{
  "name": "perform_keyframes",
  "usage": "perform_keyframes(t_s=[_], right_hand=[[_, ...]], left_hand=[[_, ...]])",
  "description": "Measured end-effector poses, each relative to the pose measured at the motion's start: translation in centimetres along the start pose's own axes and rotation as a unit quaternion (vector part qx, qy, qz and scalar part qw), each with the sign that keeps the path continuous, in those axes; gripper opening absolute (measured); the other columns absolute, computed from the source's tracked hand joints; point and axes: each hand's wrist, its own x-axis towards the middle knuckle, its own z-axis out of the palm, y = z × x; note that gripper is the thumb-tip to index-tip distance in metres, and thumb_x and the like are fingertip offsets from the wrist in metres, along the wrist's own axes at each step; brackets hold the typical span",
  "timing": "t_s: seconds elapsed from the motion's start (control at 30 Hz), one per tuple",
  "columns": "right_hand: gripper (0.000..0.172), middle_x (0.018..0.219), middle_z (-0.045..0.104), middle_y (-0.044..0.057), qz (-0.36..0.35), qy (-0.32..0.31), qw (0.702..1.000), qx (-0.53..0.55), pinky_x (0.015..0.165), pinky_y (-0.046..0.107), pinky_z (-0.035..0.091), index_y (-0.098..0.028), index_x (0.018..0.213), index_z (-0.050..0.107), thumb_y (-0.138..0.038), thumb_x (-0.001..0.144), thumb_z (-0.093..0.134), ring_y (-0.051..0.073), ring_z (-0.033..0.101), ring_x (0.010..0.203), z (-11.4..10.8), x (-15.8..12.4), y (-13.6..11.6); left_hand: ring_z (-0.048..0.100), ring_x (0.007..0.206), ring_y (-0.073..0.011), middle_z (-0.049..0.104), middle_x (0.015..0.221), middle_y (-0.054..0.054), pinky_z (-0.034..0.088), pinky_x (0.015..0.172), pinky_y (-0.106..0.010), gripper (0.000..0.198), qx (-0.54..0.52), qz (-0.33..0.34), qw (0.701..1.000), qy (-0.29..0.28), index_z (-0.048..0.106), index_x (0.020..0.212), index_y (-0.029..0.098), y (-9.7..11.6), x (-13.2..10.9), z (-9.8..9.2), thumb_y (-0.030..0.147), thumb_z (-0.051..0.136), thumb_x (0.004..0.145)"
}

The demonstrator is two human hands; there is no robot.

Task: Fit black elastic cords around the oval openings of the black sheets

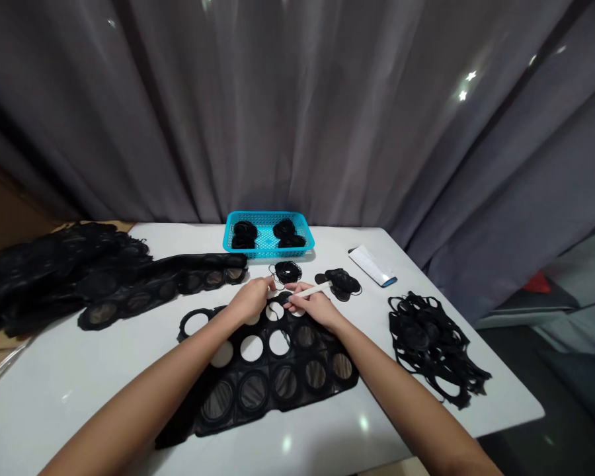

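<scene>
A black sheer fabric sheet [272, 380] lies in front of me, patterned with rows of thick black rings. Several circles near its far edge are cut out and the white table shows through. My left hand [252, 299] rests over the far left part of the sheet, fingers pinched together; what is between them is hidden. In my right hand [313, 305] is a slim white pen-shaped tool [317, 289], slanted up to the right. Under the right fingertips lies a dark round piece [285, 297]. Just beyond both hands sits a loose stack of black rings [287, 272].
A blue plastic basket [268, 252] with bundled black rings stands at the back. Dark discs [342, 283] and a white packet [373, 266] lie right, beyond a heap of cut fabric scraps [429, 344]. More black ringed fabric [114, 284] covers the left side. A grey curtain [277, 119] hangs behind.
</scene>
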Motion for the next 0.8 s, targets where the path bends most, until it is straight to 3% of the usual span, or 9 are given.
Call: perform_keyframes(t_s=[0.13, 0.23, 0.47, 0.6, 0.8], right_hand=[[0.032, 0.105, 0.072, 0.007, 0.003, 0.008, 0.999, 0.04, 0.079, 0.03, 0.059, -0.019, 0.081, 0.062, -0.043, 0.073, 0.079, 0.018, 0.073, 0.086, 0.0, 0.4, 0.3], [0.034, 0.096, 0.072, 0.005, 0.003, 0.017, 0.997, 0.072, 0.084, 0.03, 0.058, -0.018, 0.079, 0.062, -0.045, 0.071, 0.081, 0.018, 0.072, 0.091, -0.1, 0.2, 0.5], [0.036, 0.093, 0.072, 0.004, 0.02, 0.014, 0.993, 0.113, 0.067, 0.025, 0.057, -0.017, 0.083, 0.067, -0.041, 0.066, 0.087, 0.018, 0.072, 0.084, -0.3, 0.2, 0.3], [0.034, 0.087, 0.073, 0.003, 0.021, 0.015, 0.989, 0.145, 0.068, 0.023, 0.056, -0.017, 0.074, 0.062, -0.038, 0.066, 0.088, 0.017, 0.073, 0.083, -0.5, -0.2, 0.1], [0.04, 0.1, 0.075, 0.005, 0.017, 0.046, 0.976, 0.213, 0.082, 0.027, 0.058, -0.02, 0.074, 0.055, -0.039, 0.065, 0.09, 0.022, 0.072, 0.101, -1.9, -1.0, 0.0]], left_hand=[[0.066, 0.089, -0.0191, 0.066, 0.108, -0.006, 0.056, 0.079, -0.038, 0.027, -0.071, 0.015, 0.995, -0.07, 0.062, 0.114, 0.014, -0.4, 0.2, -1.1, 0.036, 0.061, 0.099], [0.067, 0.085, -0.0178, 0.067, 0.097, -0.005, 0.055, 0.079, -0.036, 0.025, -0.131, 0.038, 0.985, -0.109, 0.06, 0.117, 0.015, -0.2, 0.2, -1.7, 0.032, 0.058, 0.099], [0.07, 0.068, -0.0152, 0.071, 0.094, -0.004, 0.054, 0.076, -0.031, 0.039, -0.207, 0.065, 0.962, -0.168, 0.054, 0.125, 0.017, 0.0, 0.1, -2.3, 0.022, 0.053, 0.087], [0.071, 0.074, -0.0184, 0.072, 0.081, -0.003, 0.054, 0.077, -0.031, 0.046, -0.183, 0.069, 0.972, -0.127, 0.053, 0.128, 0.013, 0.1, -0.1, -2.3, 0.013, 0.047, 0.082], [0.067, 0.099, -0.0215, 0.071, 0.108, -0.007, 0.05, 0.092, -0.036, 0.059, -0.081, 0.092, 0.992, 0.013, 0.052, 0.137, 0.018, 1.2, -1.9, -1.3, 0.004, 0.043, 0.081]])
